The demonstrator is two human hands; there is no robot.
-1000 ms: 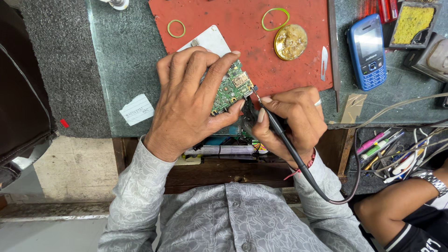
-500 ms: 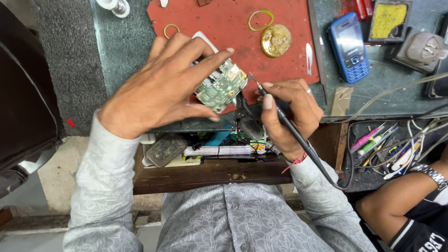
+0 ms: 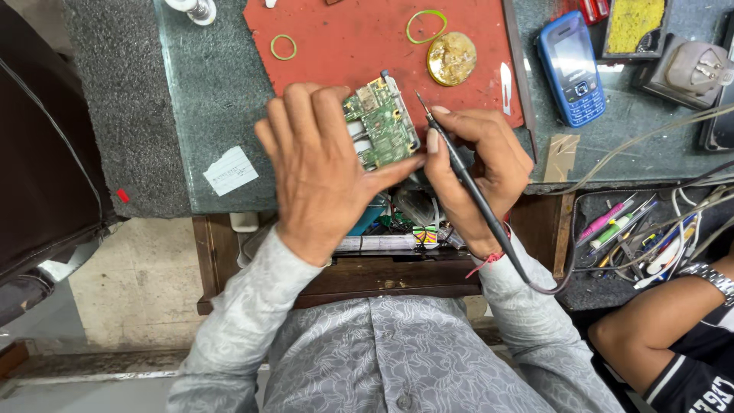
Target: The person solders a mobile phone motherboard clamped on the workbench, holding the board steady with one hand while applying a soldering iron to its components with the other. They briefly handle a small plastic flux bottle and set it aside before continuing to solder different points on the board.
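Note:
My left hand [image 3: 325,164] grips a small green circuit board [image 3: 382,122], thumb under its near edge and fingers over its left side, above the near edge of a red work mat [image 3: 344,46]. My right hand [image 3: 478,172] holds a black soldering iron [image 3: 459,164] like a pen. Its thin tip points up and left, just beside the board's right edge. The iron's cable runs down past my right wrist.
On the mat lie a round brass tin [image 3: 452,58], two rubber bands [image 3: 426,25] and a small blade [image 3: 505,79]. A blue keypad phone [image 3: 571,67] and a yellow sponge tray [image 3: 634,23] sit at the right. An open drawer [image 3: 642,237] holds tools and wires beside another person's arm [image 3: 673,313].
My left hand has swung round, bringing the board more upright and further from me. The iron's tip has moved up to the board's right edge. The view has shifted.

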